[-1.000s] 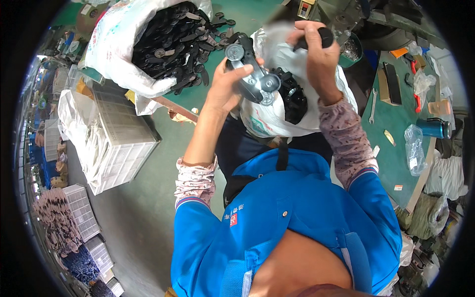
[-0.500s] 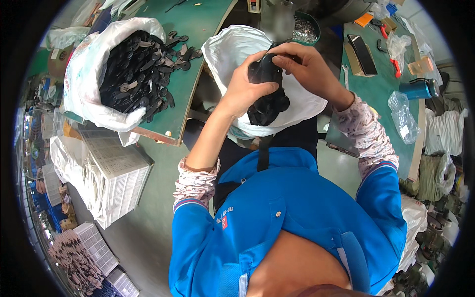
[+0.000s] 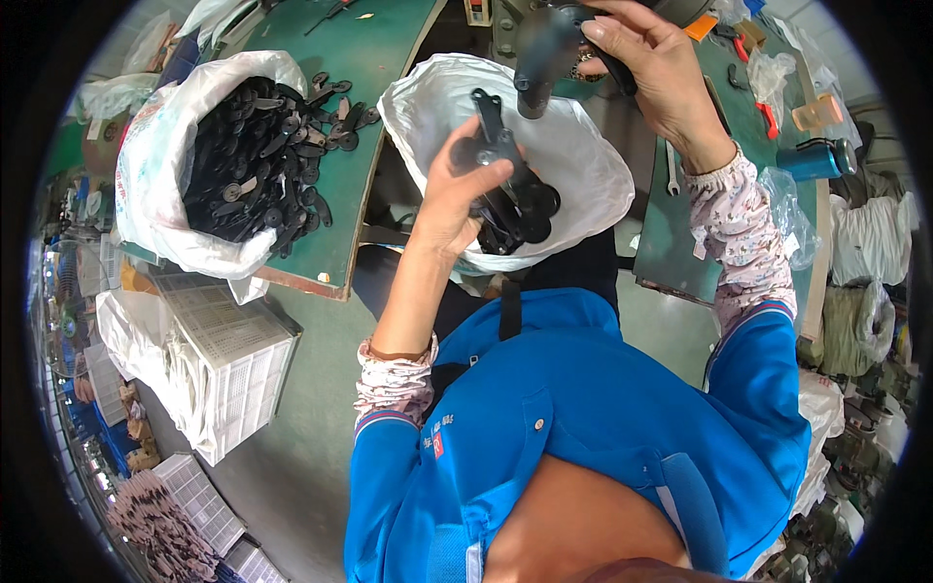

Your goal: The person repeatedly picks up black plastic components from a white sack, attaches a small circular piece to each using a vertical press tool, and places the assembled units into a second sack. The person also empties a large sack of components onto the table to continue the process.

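In front of me my left hand [image 3: 455,187] is closed round a black elongated part [image 3: 494,146] with a forked upper end, above the white bag [image 3: 413,97]. More black rounded parts [image 3: 533,209] lie just beyond its fingers, at the bag's near side. Up and to the right, my right hand [image 3: 649,60] is closed on the black handle [image 3: 614,66] of a dark pistol-shaped tool. The tool's blurred cylindrical body [image 3: 539,68] points down over the bag's far rim. Whether the tool touches the part is not visible; they look apart.
To the left, a white sack [image 3: 155,165] spills several black parts [image 3: 258,160] onto the green table [image 3: 340,204]. On the right bench lie a wrench [image 3: 673,170], a blue bottle [image 3: 818,160] and plastic wrap. A white crate [image 3: 243,369] stands on the floor at lower left.
My right hand has left the black part, moved up and right, and taken hold of the dark tool. My left hand has moved slightly left and down, still holding the part.
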A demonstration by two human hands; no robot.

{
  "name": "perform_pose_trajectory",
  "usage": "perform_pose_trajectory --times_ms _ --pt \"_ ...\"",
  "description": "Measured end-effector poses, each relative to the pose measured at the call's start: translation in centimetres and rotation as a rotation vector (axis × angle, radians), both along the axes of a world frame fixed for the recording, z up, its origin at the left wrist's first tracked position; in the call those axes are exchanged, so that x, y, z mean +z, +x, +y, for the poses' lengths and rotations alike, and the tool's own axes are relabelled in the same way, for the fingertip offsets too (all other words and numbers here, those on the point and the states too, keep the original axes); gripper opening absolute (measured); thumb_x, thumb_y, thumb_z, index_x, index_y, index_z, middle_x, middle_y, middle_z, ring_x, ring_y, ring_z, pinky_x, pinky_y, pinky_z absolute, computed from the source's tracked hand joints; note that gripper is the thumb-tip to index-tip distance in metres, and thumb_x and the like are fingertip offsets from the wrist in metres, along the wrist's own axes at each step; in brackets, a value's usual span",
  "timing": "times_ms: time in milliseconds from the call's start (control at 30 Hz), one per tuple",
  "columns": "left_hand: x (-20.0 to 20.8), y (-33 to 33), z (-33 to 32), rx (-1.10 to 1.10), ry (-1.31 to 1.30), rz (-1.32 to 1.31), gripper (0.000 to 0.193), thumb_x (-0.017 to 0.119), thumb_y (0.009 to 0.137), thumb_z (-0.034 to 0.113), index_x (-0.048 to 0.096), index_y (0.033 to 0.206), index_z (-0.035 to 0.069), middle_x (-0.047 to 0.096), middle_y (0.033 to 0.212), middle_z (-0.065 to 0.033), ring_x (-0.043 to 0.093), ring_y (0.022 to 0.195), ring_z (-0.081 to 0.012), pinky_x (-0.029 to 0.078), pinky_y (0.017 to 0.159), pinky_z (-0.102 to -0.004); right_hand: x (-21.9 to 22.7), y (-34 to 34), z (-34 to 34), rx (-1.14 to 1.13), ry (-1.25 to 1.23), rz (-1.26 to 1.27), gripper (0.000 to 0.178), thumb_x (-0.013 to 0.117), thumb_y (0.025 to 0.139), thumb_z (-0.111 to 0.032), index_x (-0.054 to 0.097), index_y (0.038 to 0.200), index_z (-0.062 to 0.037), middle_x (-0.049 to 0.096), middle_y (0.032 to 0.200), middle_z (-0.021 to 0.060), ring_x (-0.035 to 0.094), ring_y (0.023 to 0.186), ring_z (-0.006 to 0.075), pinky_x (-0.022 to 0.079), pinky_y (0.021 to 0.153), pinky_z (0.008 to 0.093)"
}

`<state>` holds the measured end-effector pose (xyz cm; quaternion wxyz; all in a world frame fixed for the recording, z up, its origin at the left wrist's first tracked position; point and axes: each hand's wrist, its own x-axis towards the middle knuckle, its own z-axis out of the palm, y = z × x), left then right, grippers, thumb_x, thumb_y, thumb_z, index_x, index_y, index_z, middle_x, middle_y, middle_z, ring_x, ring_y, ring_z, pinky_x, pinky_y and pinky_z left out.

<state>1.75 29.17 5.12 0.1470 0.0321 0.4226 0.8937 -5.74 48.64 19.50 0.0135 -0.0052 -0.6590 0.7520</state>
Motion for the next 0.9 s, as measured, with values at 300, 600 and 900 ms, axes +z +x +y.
perform_pose_trajectory --times_ms 300,600,900 --pt "1.0 -1.1 0.9 0.204 0.127 -0.05 0.057 0.069 0.08 0.001 0.042 0.13 0.001 0.062 0.101 -0.0118 0.063 0.09 -0.0202 0.055 0.082 -0.0347 0.7 -2.0 1.8 0.36 0.253 -0.075 0.024 0.058 0.092 -0.016 0.061 0.104 0.0038 0.064 0.074 0.0054 0.054 0.048 0.0099 0.043 0.043 0.0215" --pt "-0.1 -1.3 1.8 0.355 0.121 -0.016 0.061 0.068 0.082 -0.001 0.038 0.135 0.003 0.058 0.107 -0.0087 0.061 0.092 -0.0177 0.054 0.082 -0.0339 -11.5 5.8 0.9 0.301 0.436 0.144 0.037 0.075 0.08 -0.028 0.061 0.101 -0.0007 0.066 0.093 0.008 0.065 0.075 0.016 0.051 0.065 0.0263" --pt "0.1 -0.6 2.3 0.369 0.159 -0.038 0.057 0.063 0.087 0.002 0.035 0.137 0.005 0.06 0.107 -0.0135 0.063 0.092 -0.0207 0.055 0.08 -0.0364 -12.4 5.4 1.1 0.237 0.002 0.204 0.018 0.066 0.082 -0.003 0.06 0.099 -0.0025 0.066 0.102 0.0082 0.06 0.095 0.014 0.049 0.082 0.0277"
